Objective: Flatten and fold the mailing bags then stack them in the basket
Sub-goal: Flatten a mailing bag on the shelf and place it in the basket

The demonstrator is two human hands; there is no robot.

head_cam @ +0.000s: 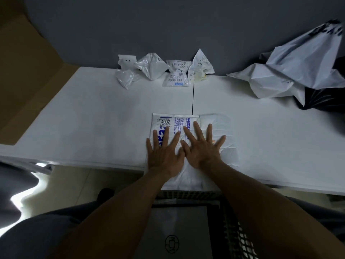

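A white mailing bag (220,124) with blue print and a "4002" label lies flat at the near edge of the white table (93,118); its near end hangs over the edge. My left hand (164,152) and my right hand (201,148) lie side by side on it, palms down, fingers spread and straight, pressing it onto the table. Below the table edge, between my forearms, stands a dark mesh basket (235,227) with a grey sheet inside.
Several crumpled white mailing bags (164,71) sit in a row at the table's far edge against the grey wall. A large white bag (291,71) over a black one (324,98) lies at the right. A cardboard box (28,75) stands at the left.
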